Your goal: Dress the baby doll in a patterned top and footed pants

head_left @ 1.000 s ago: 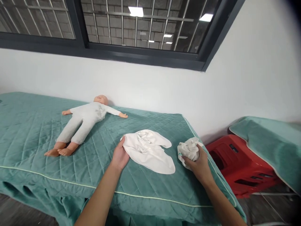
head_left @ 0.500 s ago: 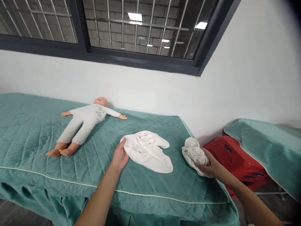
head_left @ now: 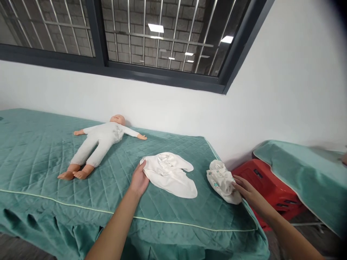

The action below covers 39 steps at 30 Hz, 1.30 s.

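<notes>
A baby doll (head_left: pixel 101 142) in a white suit lies on its back on the green quilted bed (head_left: pixel 48 144), head toward the wall. My left hand (head_left: pixel 139 180) rests flat on the left edge of a white garment (head_left: pixel 169 173) spread on the bed, fingers stretched out. My right hand (head_left: pixel 244 187) lies against the right side of a small bundled white cloth (head_left: pixel 222 180) with a faint print near the bed's right edge, fingers extended and touching it.
A red plastic stool (head_left: pixel 268 189) stands on the floor right of the bed. A second green-covered bed (head_left: pixel 303 173) is at the far right. A white wall and a barred window (head_left: pixel 151 32) run behind.
My right hand has set the bundled cloth down near the bed's right edge and loosened from a grip to a touch. My left hand stays on the white garment.
</notes>
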Tool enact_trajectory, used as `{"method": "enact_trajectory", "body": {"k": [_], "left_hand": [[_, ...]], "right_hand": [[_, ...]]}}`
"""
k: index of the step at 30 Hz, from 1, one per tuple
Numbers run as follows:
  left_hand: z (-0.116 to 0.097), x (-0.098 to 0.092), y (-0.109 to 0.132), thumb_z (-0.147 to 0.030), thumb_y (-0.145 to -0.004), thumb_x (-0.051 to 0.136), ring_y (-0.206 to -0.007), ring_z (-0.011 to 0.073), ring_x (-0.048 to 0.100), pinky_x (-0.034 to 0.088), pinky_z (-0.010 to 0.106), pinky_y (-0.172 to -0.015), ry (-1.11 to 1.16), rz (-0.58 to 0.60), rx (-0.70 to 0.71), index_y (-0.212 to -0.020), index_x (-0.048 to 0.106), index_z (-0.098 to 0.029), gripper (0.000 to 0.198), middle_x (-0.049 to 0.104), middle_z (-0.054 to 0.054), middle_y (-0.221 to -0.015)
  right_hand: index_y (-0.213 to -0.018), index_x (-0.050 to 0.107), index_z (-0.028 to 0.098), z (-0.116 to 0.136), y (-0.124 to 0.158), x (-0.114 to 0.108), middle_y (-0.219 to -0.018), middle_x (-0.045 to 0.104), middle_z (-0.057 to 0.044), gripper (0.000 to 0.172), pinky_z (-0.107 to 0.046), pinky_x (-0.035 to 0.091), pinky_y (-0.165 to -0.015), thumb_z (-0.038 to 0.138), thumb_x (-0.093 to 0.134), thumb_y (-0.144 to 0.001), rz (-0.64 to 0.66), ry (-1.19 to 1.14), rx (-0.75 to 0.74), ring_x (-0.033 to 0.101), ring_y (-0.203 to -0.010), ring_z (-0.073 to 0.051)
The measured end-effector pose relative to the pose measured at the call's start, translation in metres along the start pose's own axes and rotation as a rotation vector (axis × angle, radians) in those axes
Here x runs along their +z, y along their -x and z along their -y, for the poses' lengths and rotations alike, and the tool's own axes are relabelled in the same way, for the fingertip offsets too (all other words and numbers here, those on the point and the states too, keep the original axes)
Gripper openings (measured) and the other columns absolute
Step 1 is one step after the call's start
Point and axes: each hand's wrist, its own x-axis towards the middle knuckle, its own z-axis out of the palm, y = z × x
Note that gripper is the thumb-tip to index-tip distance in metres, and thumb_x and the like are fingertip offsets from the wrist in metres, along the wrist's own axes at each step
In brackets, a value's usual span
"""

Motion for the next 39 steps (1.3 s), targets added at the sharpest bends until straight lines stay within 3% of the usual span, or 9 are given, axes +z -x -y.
{"method": "enact_trajectory", "body": {"k": [7,12,16,18,22,26,29,35,39], "left_hand": [[-0.042,0.039,0.002,-0.022,-0.071,0.079,-0.077,0.0209,0.070,0.054,0.029,-0.076,-0.291,0.059,0.006,-0.097,0.073,-0.015,0.027,0.076,0.006,-0.088],[-0.094,0.121,0.039,-0.023,-0.070,0.077,-0.078,0.0257,0.068,0.051,0.028,-0.068,-0.914,0.644,0.232,-0.084,0.078,-0.021,0.014,0.076,0.004,-0.082],[-0.124,0.159,0.071,-0.015,-0.083,0.060,-0.097,0.0267,0.066,0.048,0.028,-0.080,-0.928,0.558,0.300,-0.081,0.077,-0.020,0.017,0.071,0.006,-0.081],[-0.136,0.157,0.081,-0.014,-0.086,0.055,-0.098,0.0248,0.065,0.048,0.027,-0.077,-1.237,0.513,0.489,-0.093,0.076,-0.022,0.023,0.069,0.005,-0.084],[-0.153,0.127,0.085,-0.010,-0.089,0.044,-0.090,0.0207,0.063,0.044,0.026,-0.064,-2.045,0.318,1.092,-0.110,0.068,-0.026,0.037,0.067,0.005,-0.103],[-0.158,0.102,0.081,-0.006,-0.088,0.042,-0.091,0.0177,0.064,0.044,0.025,-0.062,-2.077,0.061,1.378,-0.110,0.065,-0.025,0.037,0.067,0.003,-0.111],[-0.160,0.095,0.078,-0.006,-0.086,0.043,-0.093,0.0169,0.064,0.046,0.025,-0.066,-1.943,-0.025,1.432,-0.112,0.063,-0.025,0.038,0.068,0.002,-0.111],[-0.172,0.077,0.072,-0.008,-0.080,0.048,-0.097,0.0210,0.064,0.048,0.028,-0.071,-1.924,-0.187,1.412,-0.107,0.067,-0.025,0.037,0.068,0.004,-0.107],[-0.167,0.073,0.076,-0.010,-0.082,0.046,-0.098,0.0195,0.064,0.050,0.029,-0.083,-1.777,-0.088,1.267,-0.108,0.064,-0.023,0.035,0.069,0.002,-0.106]], "right_hand": [[-0.129,0.056,0.019,0.084,0.002,0.028,-0.138,0.055,-0.015,0.060,-0.053,0.045,-0.106,0.058,0.059,-0.083,0.036,0.176,-0.228,0.057,-0.123,-0.033],[-0.136,0.050,0.028,0.213,0.017,0.093,-0.143,0.052,-0.004,0.051,-0.042,0.044,-0.108,0.040,0.061,-0.088,0.309,0.012,-0.625,0.051,-0.130,-0.023],[-0.116,0.065,0.025,0.288,0.014,0.113,-0.115,0.068,0.000,0.031,-0.032,0.050,-0.091,0.025,0.058,-0.086,0.535,0.052,-0.823,0.063,-0.104,-0.018],[-0.102,0.070,0.023,0.306,0.014,0.113,-0.098,0.072,0.002,0.024,-0.028,0.048,-0.081,0.019,0.052,-0.086,0.536,0.138,-0.852,0.064,-0.090,-0.016],[-0.098,0.070,0.025,0.317,0.020,0.108,-0.090,0.071,0.003,0.021,-0.025,0.039,-0.068,0.022,0.052,-0.087,0.393,0.317,-0.806,0.060,-0.078,-0.014],[-0.080,0.062,0.021,0.316,0.036,0.105,-0.071,0.060,0.003,0.027,-0.024,0.032,-0.059,0.044,0.053,-0.090,0.463,0.329,-0.697,0.050,-0.064,-0.012],[-0.071,0.053,0.020,0.315,0.044,0.103,-0.067,0.055,0.003,0.039,-0.024,0.030,-0.058,0.052,0.048,-0.092,0.476,0.348,-0.704,0.047,-0.062,-0.011],[-0.071,0.050,0.021,0.297,0.036,0.095,-0.065,0.055,0.002,0.017,-0.027,0.022,-0.057,0.033,0.052,-0.084,0.114,0.757,-0.607,0.041,-0.058,-0.013],[-0.067,0.046,0.020,0.283,0.037,0.097,-0.072,0.055,0.001,0.016,-0.026,0.028,-0.059,0.025,0.051,-0.081,0.200,0.615,-0.627,0.046,-0.066,-0.014]]}}
